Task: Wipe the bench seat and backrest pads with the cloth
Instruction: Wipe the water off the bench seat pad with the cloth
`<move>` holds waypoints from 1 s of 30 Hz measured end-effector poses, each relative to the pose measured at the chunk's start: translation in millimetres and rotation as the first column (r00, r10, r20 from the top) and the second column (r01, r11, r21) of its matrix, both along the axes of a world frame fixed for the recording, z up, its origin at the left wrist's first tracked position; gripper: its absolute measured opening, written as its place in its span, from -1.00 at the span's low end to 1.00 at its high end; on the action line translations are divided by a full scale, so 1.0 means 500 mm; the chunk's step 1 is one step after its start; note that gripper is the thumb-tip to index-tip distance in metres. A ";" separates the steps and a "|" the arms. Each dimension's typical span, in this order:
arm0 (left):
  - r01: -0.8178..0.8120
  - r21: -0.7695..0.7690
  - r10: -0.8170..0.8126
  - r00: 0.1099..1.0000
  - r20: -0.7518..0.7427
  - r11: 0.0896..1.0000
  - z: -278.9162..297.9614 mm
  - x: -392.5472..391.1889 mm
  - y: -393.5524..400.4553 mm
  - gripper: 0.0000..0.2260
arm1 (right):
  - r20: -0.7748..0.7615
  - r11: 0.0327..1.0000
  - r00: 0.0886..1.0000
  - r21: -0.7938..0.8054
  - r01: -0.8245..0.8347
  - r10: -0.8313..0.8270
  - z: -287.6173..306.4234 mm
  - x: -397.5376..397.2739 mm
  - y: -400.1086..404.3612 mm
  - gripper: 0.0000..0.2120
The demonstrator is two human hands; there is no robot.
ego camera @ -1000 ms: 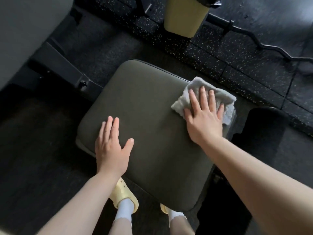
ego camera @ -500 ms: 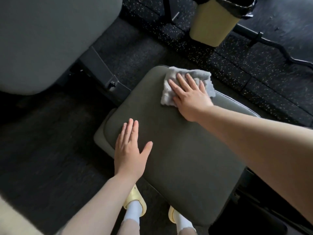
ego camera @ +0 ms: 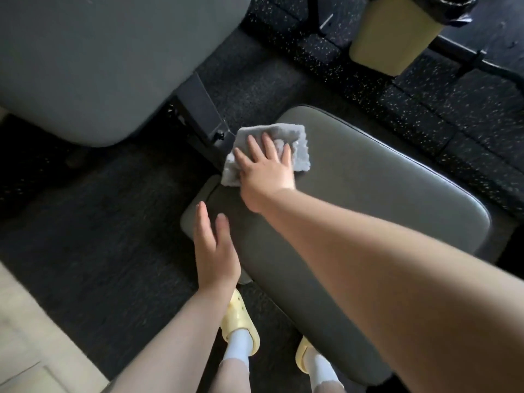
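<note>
Step in hand: wiping the seat pad. The right hand (ego camera: 265, 165), fingers spread flat, presses the pale grey folded terry cloth (ego camera: 286, 143) onto the far left corner of the dark olive padded vinyl seat (ego camera: 368, 199); part of the cloth overhangs the edge. The left hand (ego camera: 214, 248), open and holding nothing, rests at the seat's left edge. The large grey backrest pad (ego camera: 99, 66), far left, appears untouched; the next move probably calls for a pass along the remaining seat, then a shift to it.

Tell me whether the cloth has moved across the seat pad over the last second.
Yes. The cloth, under the right hand, went from the seat pad's right edge to its left far corner, by the black frame bracket.
</note>
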State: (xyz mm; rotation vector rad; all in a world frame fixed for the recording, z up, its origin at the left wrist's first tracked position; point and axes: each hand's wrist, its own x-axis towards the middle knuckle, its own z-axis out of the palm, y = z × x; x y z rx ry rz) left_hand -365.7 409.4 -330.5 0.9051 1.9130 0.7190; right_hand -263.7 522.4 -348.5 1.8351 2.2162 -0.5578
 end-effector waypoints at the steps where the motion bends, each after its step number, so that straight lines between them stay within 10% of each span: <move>1: -0.057 0.023 0.056 0.998 0.036 0.998 0.001 0.000 0.003 -0.56 | -0.019 0.999 0.999 -0.007 -0.048 0.048 0.001 -0.044 -0.019 -0.42; 7: 0.031 -0.017 -0.031 0.999 -0.034 0.999 -0.006 -0.013 -0.017 -0.55 | -0.034 0.881 0.884 0.102 -0.462 0.467 -0.026 -0.012 -0.032 -0.54; 13: 0.202 -0.041 -0.206 0.969 -0.135 0.979 -0.030 -0.013 -0.014 -0.51 | -0.022 0.992 0.994 0.054 0.110 -0.109 -0.009 0.117 0.069 -0.52; 17: 0.022 -0.025 -0.021 0.999 0.024 0.999 -0.011 -0.016 -0.006 -0.59 | -0.025 0.912 0.916 0.087 0.401 -0.400 -0.009 0.077 -0.025 -0.45; 21: -0.158 -0.036 0.161 0.979 0.124 0.987 0.011 -0.029 0.016 -0.61 | -0.171 0.996 0.984 0.077 0.054 -0.040 0.007 -0.018 -0.139 -0.47; 25: 0.073 -0.076 -0.077 0.996 -0.043 0.994 0.007 -0.027 0.012 -0.55 | -0.201 0.963 0.942 0.039 -0.265 0.267 0.019 0.013 -0.267 -0.41; 30: 0.150 -0.046 -0.152 0.988 -0.036 0.988 -0.005 0.000 -0.002 -0.52 | -0.213 0.982 0.959 0.074 -0.174 0.186 0.019 0.073 -0.306 -0.50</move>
